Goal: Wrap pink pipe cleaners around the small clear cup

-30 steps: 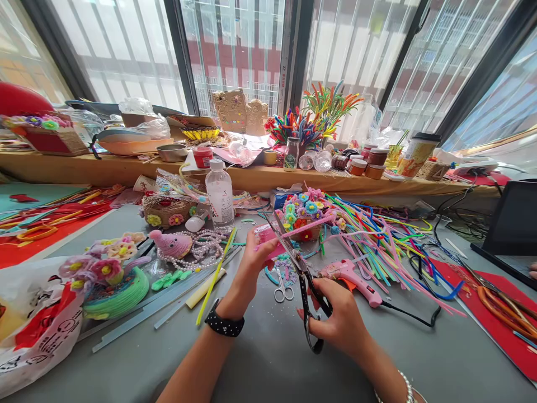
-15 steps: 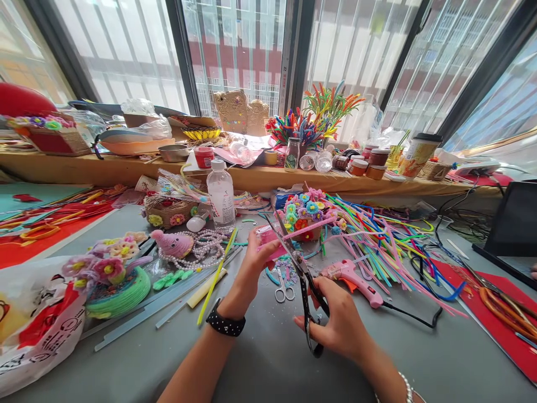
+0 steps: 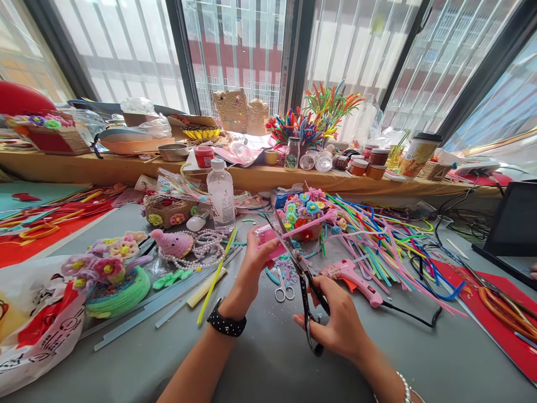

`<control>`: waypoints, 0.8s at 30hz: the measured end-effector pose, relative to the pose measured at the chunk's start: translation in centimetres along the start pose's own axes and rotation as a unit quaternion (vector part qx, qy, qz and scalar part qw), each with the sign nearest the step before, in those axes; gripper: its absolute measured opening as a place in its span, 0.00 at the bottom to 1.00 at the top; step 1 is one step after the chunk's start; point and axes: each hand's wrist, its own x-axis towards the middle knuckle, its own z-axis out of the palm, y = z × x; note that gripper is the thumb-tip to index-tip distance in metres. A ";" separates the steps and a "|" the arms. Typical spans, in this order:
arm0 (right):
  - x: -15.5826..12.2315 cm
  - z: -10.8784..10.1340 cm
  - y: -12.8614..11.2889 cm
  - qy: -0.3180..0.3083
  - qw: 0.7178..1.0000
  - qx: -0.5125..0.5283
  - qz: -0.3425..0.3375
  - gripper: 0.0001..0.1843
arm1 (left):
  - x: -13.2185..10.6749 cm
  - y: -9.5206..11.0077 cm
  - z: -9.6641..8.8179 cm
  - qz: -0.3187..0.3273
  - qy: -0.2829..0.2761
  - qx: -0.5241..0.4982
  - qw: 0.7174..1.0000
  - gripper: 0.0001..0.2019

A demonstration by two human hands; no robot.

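My left hand point(image 3: 251, 263) pinches a pink pipe cleaner piece point(image 3: 268, 235) whose long end runs right toward a small basket of flowers point(image 3: 304, 215). My right hand point(image 3: 338, 322) grips black-handled scissors point(image 3: 300, 268); the blades are apart and straddle the pink pipe cleaner just right of my left fingers. A black dotted watch band point(image 3: 226, 324) sits on my left wrist and a bead bracelet point(image 3: 405, 386) on my right.
Small silver scissors point(image 3: 283, 288) and a pink glue gun point(image 3: 350, 277) lie on the grey table just beyond my hands. Loose coloured pipe cleaners point(image 3: 377, 240) spread right. A plastic bottle point(image 3: 221, 196), pearl strings point(image 3: 201, 246), a pink knitted toy point(image 3: 173, 243) and a green flower basket point(image 3: 113, 285) stand left.
The scissor blades have opened slightly around the pink pipe cleaner and my right hand has shifted a little lower. My left hand stays in place.
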 end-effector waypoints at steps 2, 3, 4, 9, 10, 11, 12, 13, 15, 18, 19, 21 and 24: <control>0.0 0.0 -0.1 0.001 1.000 0.000 0.002 0.15 | 0.0 0.0 0.1 0.007 0.008 -0.008 1.000 0.22; 0.0 0.0 -0.1 0.001 1.000 -0.001 0.003 0.15 | 0.0 -0.1 0.2 0.009 0.011 -0.011 1.000 0.22; 0.0 0.0 -0.1 0.001 1.000 -0.001 0.003 0.15 | 0.0 0.0 0.2 0.010 0.013 -0.012 1.000 0.22; 0.0 0.0 -0.1 0.003 1.000 -0.003 0.005 0.15 | -0.2 0.1 0.2 0.010 0.012 -0.015 1.000 0.22; 0.0 0.0 -0.1 0.002 1.000 -0.003 0.006 0.15 | -0.2 0.1 0.2 0.014 0.011 -0.015 1.000 0.21; 0.0 0.0 -0.1 0.001 1.000 -0.003 0.006 0.15 | -0.3 0.1 0.2 0.018 0.010 -0.014 1.000 0.21; 0.0 0.0 -0.1 0.001 1.000 -0.003 0.006 0.15 | -0.3 0.1 0.2 0.022 0.008 -0.012 1.000 0.21; 0.0 0.0 -0.1 0.001 1.000 -0.003 0.006 0.15 | -0.3 0.1 0.1 0.023 0.008 -0.010 1.000 0.21; 0.0 0.0 -0.1 0.002 1.000 -0.002 0.006 0.15 | -0.2 0.0 0.1 0.018 0.007 -0.004 1.000 0.22; 0.0 -0.1 0.0 0.005 1.000 -0.003 0.006 0.16 | 0.1 -0.2 0.0 0.004 0.010 0.000 1.000 0.24; 0.0 -0.1 0.0 0.005 1.000 -0.004 0.006 0.16 | 0.2 -0.3 0.0 0.004 0.011 -0.002 1.000 0.25; 0.0 -0.1 0.0 0.004 1.000 -0.005 0.005 0.16 | 0.5 -0.4 0.0 0.007 0.013 -0.006 1.000 0.26; 0.0 -0.1 0.0 0.004 1.000 -0.007 0.001 0.15 | 0.6 -0.5 0.0 0.007 0.011 -0.014 1.000 0.26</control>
